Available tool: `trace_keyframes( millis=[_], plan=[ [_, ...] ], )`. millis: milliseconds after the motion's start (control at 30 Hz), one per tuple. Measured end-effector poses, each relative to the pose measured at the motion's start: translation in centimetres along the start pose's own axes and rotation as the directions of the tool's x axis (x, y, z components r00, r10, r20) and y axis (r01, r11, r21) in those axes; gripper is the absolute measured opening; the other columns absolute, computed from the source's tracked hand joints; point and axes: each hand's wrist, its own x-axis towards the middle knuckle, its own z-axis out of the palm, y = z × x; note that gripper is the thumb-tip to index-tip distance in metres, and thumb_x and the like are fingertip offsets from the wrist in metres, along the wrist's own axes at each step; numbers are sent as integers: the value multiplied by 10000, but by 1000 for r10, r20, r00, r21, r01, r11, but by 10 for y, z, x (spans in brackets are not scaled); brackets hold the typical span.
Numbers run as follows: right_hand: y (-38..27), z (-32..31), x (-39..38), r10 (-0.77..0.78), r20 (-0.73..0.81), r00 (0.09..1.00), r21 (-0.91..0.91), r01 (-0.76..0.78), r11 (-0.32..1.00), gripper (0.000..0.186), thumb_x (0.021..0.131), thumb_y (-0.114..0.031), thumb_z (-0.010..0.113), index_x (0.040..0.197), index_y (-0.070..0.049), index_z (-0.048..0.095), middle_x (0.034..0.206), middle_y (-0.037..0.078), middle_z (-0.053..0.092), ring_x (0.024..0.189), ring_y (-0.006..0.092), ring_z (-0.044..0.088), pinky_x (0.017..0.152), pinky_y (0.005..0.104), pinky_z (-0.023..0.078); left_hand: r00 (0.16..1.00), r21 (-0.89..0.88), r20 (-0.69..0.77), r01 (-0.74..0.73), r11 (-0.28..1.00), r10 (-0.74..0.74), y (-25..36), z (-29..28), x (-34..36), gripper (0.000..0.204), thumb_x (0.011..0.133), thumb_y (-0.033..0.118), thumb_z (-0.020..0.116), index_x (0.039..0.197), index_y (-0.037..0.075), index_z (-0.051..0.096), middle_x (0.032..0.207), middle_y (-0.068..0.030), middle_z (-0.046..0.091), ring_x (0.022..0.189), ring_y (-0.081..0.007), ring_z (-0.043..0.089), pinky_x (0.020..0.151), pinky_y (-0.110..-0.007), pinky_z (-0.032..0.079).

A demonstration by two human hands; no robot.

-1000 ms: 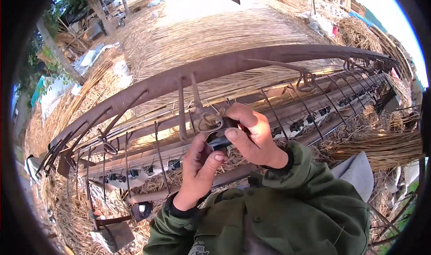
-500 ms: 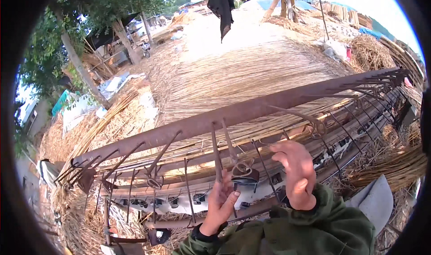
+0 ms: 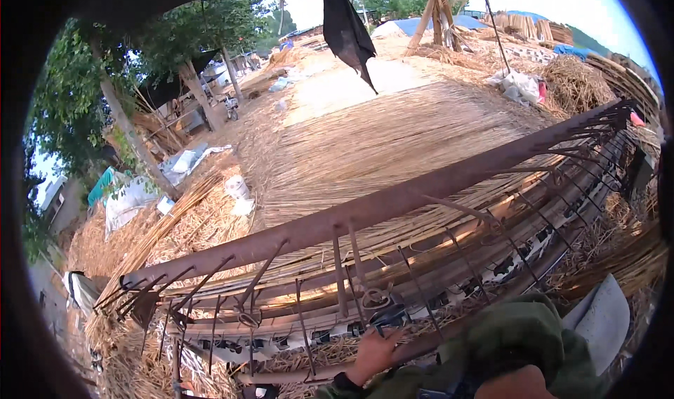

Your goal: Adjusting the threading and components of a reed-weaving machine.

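My left hand (image 3: 375, 351) reaches up at the lower middle, its fingers closed on a dark fitting (image 3: 390, 316) just below a looped rusty metal piece (image 3: 373, 296). That piece hangs from the long rusty beam (image 3: 295, 230), which has many rods sticking out over a band of reeds and rails. My right hand (image 3: 512, 383) is low at the bottom edge beside my green sleeve (image 3: 519, 329); its fingers are hidden or out of the picture.
A woven reed mat (image 3: 386, 139) stretches away beyond the frame. Black cloth (image 3: 344, 27) hangs above it. Straw heaps (image 3: 576, 83), white sacks (image 3: 130, 206) and trees (image 3: 112, 90) line the sides. A grey sheet (image 3: 597, 322) lies at lower right.
My right hand has left the looped fitting and dropped to the bottom edge. My left hand stays at the dark fitting. The view has tilted up, showing more of the yard.
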Motion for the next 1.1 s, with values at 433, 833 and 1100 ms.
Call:
trace_keyframes(
  millis=[433,833,1100],
  plan=[
    [17,-1,-6,189,30,982,382,-186,905,931,794,-657,467,1327,81,272,1228,272,439,1103,362,491,923,464,403,992,-16,-95,-84,996,83,-7,6,2,237,714,239,675,924,133,643,767,-47,637,727,-225,618,685,-356,470],
    [28,9,-8,179,63,982,618,-179,765,928,808,-614,488,1329,116,250,1251,305,422,1128,392,487,920,475,414,996,7,-39,-80,997,80,-9,7,6,279,707,243,698,964,143,655,787,-18,653,776,-197,619,761,-362,447],
    [36,18,-12,169,120,978,696,-205,688,927,817,-585,502,1330,139,236,1267,326,411,1145,412,484,918,482,422,998,-3,-59,-19,1000,19,-2,11,4,264,714,224,694,954,125,644,813,-37,647,783,-213,624,654,-345,494]
  ],
)
